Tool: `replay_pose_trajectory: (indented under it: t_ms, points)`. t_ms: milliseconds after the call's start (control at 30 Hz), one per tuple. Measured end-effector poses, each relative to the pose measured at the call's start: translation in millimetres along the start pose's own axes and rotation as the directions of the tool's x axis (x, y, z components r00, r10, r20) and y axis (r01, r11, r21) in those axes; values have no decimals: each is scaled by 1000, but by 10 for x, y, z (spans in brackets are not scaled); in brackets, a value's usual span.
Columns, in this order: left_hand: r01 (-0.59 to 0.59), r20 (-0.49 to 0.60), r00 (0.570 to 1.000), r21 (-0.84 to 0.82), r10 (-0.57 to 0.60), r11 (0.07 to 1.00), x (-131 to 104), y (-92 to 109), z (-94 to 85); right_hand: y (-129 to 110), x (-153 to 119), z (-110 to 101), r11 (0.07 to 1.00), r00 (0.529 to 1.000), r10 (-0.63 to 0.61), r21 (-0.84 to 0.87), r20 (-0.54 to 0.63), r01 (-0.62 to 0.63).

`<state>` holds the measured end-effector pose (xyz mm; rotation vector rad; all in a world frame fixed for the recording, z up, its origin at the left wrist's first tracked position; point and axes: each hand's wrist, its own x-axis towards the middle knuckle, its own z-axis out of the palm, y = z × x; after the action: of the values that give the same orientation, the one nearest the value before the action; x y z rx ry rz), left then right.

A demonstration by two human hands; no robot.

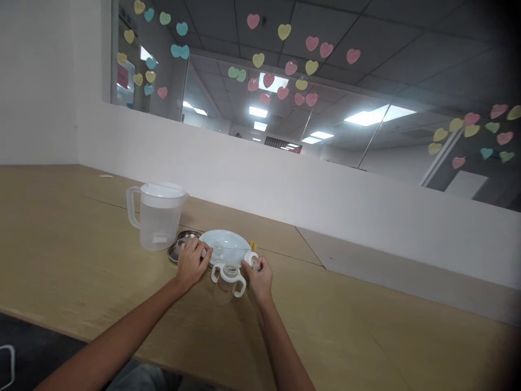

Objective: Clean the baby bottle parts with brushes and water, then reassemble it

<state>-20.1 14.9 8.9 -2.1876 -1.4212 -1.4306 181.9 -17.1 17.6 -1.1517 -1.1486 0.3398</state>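
Observation:
A clear baby bottle (224, 288) with a white two-handled grip stands upright on the table, its mouth uncovered. To its right, my right hand (260, 279) pinches a white bottle collar (251, 257) with what looks like a clear teat, partly hidden by the fingers. My left hand (192, 265) hovers by the left rim of a white plate (238, 241), fingers bent and slightly apart, with nothing visible in them. A small clear item (218, 251) lies on the plate. Beneath and behind the left hand is a shiny metal tray (173, 252), partly covered by it.
A translucent lidded pitcher (159, 222) with a handle stands behind the tray, at the left. Something small and yellow (253, 245) pokes out behind the plate. A white wall (244, 174) under a window edges the wooden table (345, 326).

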Motion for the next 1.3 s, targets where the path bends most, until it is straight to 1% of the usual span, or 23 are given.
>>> replay_pose_trajectory:
  t_ms: [67,133,200,267,367,467,533,633,800,967,1033,1200,1300]
  points:
    - [-19,27,999,-11,20,1000,2,-16,18,23,13,-6,1000,1000,-3,4,-25,3]
    - [-41,49,998,-23,42,999,4,-24,35,54,33,-9,999,999,23,36,-41,-22]
    - [-64,57,996,-36,66,997,6,-27,46,88,50,-9,995,998,54,83,-35,-51]
    - [-82,57,995,-48,85,995,8,-33,56,119,61,-9,992,998,53,117,-28,-49]
    - [-88,70,993,-42,91,995,4,-57,84,146,66,-22,997,998,-25,76,-58,30]
    - [-66,94,993,-25,68,997,-9,-96,130,144,67,-49,987,981,-159,-49,-114,154]
    - [-58,113,992,-19,59,998,-16,-120,155,129,63,-65,965,962,-241,-136,-126,224]
    - [-56,120,991,-19,58,998,-15,-152,174,111,42,-70,942,952,-294,-195,-80,274]
    - [-49,97,994,-5,49,999,-1,-195,182,165,-15,-48,927,960,-272,-251,68,280]
    - [-56,77,996,36,53,998,-2,-195,174,266,-40,-41,948,963,-246,-182,112,263]
    - [-55,70,996,35,53,998,-1,-181,161,285,-39,-44,948,962,-237,-184,138,260]
    - [-49,74,996,0,49,999,6,-131,112,254,-46,-36,958,966,-214,-164,141,236]
    - [-51,81,995,-19,52,999,10,-108,91,209,-57,-23,936,955,-248,-213,161,279]
